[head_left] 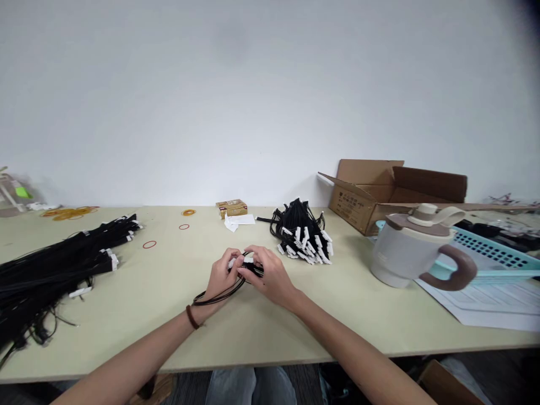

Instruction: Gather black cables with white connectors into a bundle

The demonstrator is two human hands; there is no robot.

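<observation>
Both of my hands meet at the middle of the table over a coiled black cable (219,293) with white connectors. My left hand (221,278) grips the coil, a brown band on its wrist. My right hand (270,277) pinches the cable's end near the white connectors, fingers closed on it. A loop of the cable trails toward my left wrist.
Loose black cables (54,261) lie in a long pile at the left. A heap of bundled cables (304,233) sits behind my hands. Rubber bands (149,244), a small box (232,208), a cardboard box (379,197), a white jug (411,250), a teal basket (493,256) and papers stand around.
</observation>
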